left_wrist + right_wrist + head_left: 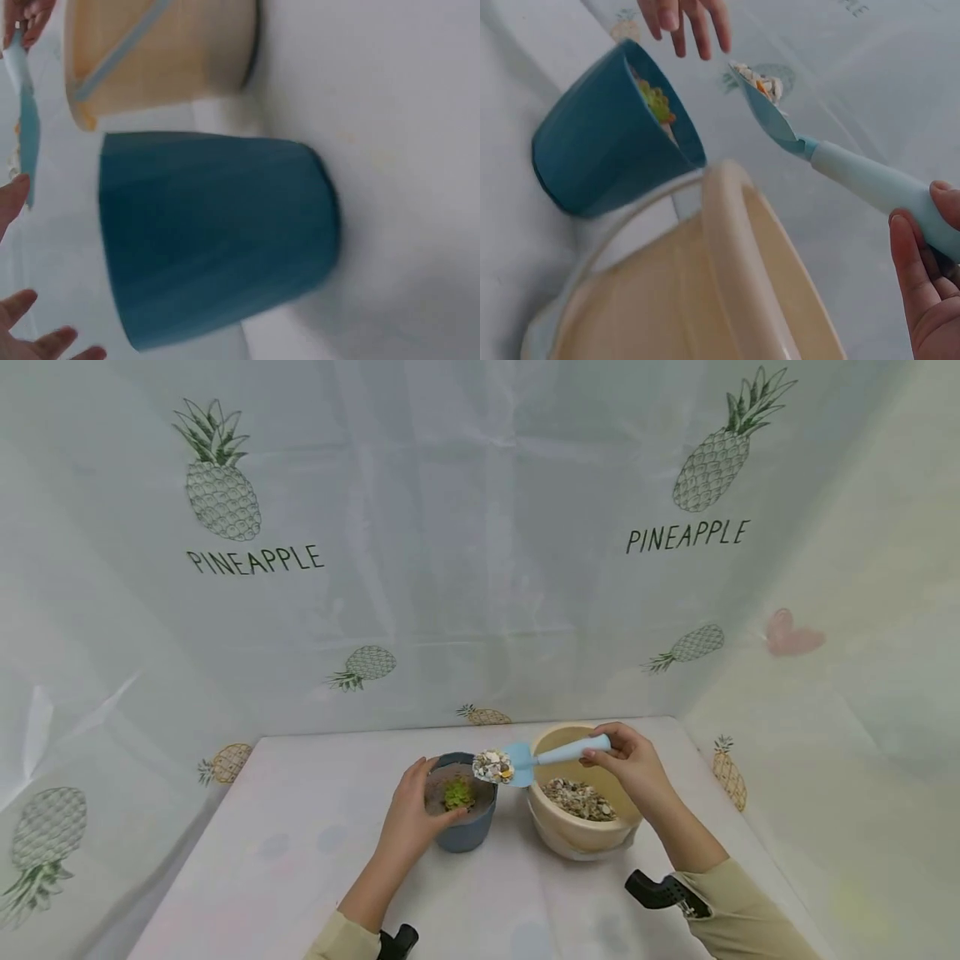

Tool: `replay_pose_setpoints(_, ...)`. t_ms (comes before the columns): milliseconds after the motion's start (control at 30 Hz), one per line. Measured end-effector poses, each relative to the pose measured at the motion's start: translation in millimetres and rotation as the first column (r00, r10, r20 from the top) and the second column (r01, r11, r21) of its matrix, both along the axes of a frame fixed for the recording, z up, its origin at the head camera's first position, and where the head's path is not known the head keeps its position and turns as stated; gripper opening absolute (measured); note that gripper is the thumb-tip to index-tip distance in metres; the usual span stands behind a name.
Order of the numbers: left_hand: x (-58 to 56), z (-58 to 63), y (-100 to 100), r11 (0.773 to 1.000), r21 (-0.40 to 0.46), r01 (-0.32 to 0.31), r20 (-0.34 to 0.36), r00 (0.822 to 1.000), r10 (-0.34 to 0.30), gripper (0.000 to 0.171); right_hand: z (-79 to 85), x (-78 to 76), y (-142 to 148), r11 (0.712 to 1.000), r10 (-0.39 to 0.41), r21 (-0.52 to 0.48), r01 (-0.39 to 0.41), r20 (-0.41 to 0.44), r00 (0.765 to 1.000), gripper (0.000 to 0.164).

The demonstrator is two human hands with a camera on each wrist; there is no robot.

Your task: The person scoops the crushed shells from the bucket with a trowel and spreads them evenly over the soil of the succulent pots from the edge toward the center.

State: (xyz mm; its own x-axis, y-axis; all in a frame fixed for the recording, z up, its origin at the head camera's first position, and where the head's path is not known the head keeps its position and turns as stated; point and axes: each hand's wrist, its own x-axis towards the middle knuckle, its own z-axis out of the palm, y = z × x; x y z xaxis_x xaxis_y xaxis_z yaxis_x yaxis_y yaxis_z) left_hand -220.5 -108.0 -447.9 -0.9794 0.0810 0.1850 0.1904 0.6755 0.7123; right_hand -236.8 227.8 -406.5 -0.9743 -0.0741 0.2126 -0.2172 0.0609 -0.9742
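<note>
In the head view, my right hand (633,768) grips the handle of a light blue trowel (572,752). Small mixed pebbles (491,766) are heaped on its blade, which hangs over the right rim of a blue pot (467,837). A small green succulent (457,794) grows in that pot. Around the pot's left side is my left hand (411,818), its fingers spread; in the left wrist view the visible fingertips (54,341) stand apart from the pot wall. The right wrist view shows the trowel (870,176) held by thumb and fingers.
To the pot's right stands a cream bucket (573,843) with pebbles (581,800) inside. Its handle (739,262) lies near the right wrist camera. Both containers stand on a pale covered table (300,877). A pineapple-print sheet (465,543) hangs behind and at the sides.
</note>
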Motion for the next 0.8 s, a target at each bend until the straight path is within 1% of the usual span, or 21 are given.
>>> replay_pose_setpoints(133,2.5,-7.3,-11,0.999,-0.001,-0.036,0.018,0.999,0.036,0.095,-1.4,-3.0,-18,1.000,0.014,-0.006,-0.014,0.042,0.999,0.040)
replay_pose_setpoints(267,2.1,-15.8,-20,0.999,-0.002,-0.042,0.022,0.999,0.042,0.099,-2.7,-6.8,-33,1.000,-0.003,0.019,0.001,0.078,0.997,0.037)
replay_pose_setpoints(333,0.7,-20.8,-24,0.999,0.014,-0.038,0.043,0.998,0.037,0.100,-3.6,-8.7,-40,1.000,-0.004,0.029,0.001,0.081,0.997,0.034)
replay_pose_setpoints(433,-2.4,-29.2,-30,0.997,0.079,-0.014,0.101,0.995,0.006,0.101,-5.8,-12.1,-49,1.000,0.024,0.015,-0.025,0.078,0.997,0.031)
replay_pose_setpoints(600,-10.7,-42.6,-39,0.979,0.200,0.046,0.196,0.977,-0.086,0.102,-10.7,-17.5,-63,0.998,0.058,-0.002,-0.058,0.077,0.995,0.027)
replay_pose_setpoints(700,-17.4,-48.3,-42,0.968,0.241,0.069,0.215,0.969,-0.123,0.102,-12.9,-18.9,-71,0.998,0.059,0.003,-0.060,0.101,0.993,0.025)
replay_pose_setpoints(800,-23.3,-51.4,-43,0.964,0.254,0.078,0.224,0.965,-0.137,0.102,-14.6,-18.9,-79,0.997,0.078,0.009,-0.080,0.108,0.991,0.025)
